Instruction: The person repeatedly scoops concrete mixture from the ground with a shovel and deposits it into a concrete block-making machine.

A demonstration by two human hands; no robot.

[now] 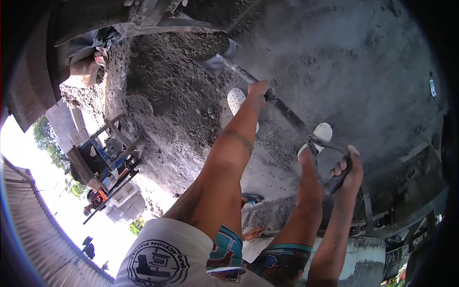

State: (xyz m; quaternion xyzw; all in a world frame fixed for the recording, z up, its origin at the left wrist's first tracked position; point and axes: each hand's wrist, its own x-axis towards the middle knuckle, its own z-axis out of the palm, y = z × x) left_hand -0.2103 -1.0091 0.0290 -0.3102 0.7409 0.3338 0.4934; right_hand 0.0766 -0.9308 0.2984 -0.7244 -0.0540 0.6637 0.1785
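Note:
Both my hands hold a shovel [289, 115] slanted across the view. My left hand [259, 89] is closed round the shaft, not far above the blade. At the other end my right hand [353, 171] wraps the grip of the handle. The metal blade [213, 63] rests at the edge of a heap of dark grey sand or gravel [162, 81], its tip partly hidden by the material. My feet, in white clogs [322, 132], stand apart on the dusty ground, one on either side of the shaft.
Wooden beams [167, 27] border the heap at the top left, near a tan sack [83, 72]. Grey blocks [125, 203] and a cluttered wooden stand [107, 155] are at the left. A pale drum-like container [370, 256] stands behind my right arm. A dark sandal [252, 197] shows between my legs.

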